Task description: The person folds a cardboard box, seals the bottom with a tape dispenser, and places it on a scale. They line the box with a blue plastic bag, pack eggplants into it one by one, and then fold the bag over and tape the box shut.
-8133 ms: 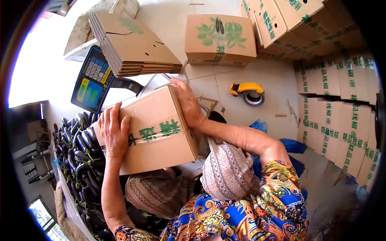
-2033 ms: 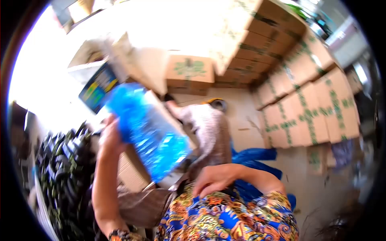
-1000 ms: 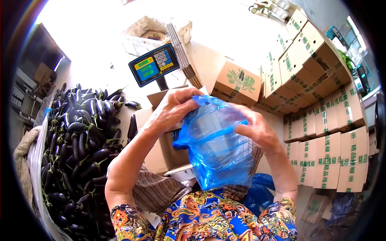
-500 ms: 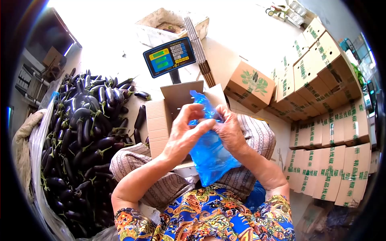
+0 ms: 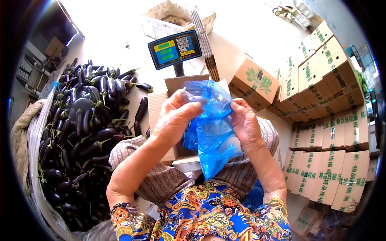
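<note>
blue plastic bag (image 5: 211, 128): thin, translucent, held up at chest height between both hands, above an open cardboard box (image 5: 169, 112); its lower corner hangs free over the lap.
left hand (image 5: 175, 116): fingers curled, pinching the bag's upper left edge, thumb pressed to the film.
right hand (image 5: 245, 124): fingers closed on the bag's right edge, palm toward the bag.
open cardboard box: flaps up, just behind the bag, partly hidden by it.
aubergines (image 5: 80, 120): a dark heap filling the left side, its edge touching the box's left wall.
scale display (image 5: 175, 49): on a post just behind the box.
stacked cartons (image 5: 321, 120): a wall along the right, near the right elbow.
flat cartons (image 5: 207, 44): on edge beside the display.
open room: pale floor beyond the display.
</note>
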Demonstrator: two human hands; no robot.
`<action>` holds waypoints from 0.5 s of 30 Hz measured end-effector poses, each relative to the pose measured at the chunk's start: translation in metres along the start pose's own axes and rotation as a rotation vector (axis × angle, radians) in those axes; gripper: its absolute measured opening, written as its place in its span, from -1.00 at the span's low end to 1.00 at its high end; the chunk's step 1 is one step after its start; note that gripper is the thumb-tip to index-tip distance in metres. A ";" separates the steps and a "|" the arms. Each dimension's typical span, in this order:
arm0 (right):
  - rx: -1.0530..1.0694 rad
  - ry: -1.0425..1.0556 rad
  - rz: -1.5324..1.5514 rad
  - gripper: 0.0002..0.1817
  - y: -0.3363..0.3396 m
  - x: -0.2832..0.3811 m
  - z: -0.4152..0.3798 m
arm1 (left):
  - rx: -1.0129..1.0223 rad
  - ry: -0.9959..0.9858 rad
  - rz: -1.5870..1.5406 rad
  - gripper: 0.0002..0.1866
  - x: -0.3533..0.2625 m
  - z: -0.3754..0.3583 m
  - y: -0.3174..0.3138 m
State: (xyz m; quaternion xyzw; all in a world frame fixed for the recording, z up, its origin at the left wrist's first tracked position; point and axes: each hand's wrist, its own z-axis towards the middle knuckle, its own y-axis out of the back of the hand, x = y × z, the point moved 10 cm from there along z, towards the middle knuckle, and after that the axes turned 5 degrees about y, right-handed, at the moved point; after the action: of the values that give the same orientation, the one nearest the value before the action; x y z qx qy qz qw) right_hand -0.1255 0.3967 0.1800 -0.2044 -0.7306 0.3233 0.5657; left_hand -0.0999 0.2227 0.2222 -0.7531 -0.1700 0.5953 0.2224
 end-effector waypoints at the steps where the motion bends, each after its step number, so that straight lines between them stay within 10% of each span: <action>1: -0.004 0.006 0.023 -0.95 0.006 0.004 0.003 | 0.035 -0.018 -0.097 -0.89 -0.006 0.001 0.005; 8: -0.011 0.076 0.138 -0.92 0.020 0.034 0.017 | 0.037 -0.090 -0.292 -0.83 -0.042 0.014 0.062; 15: 0.045 0.112 -0.249 -0.94 0.013 0.069 0.024 | 0.136 0.003 0.360 -0.76 -0.062 -0.005 0.043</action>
State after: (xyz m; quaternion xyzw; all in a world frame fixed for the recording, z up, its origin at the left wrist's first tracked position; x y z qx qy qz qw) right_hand -0.1681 0.4461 0.2148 -0.1170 -0.7103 0.2549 0.6456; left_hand -0.1102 0.1536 0.2511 -0.7555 0.0084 0.6345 0.1629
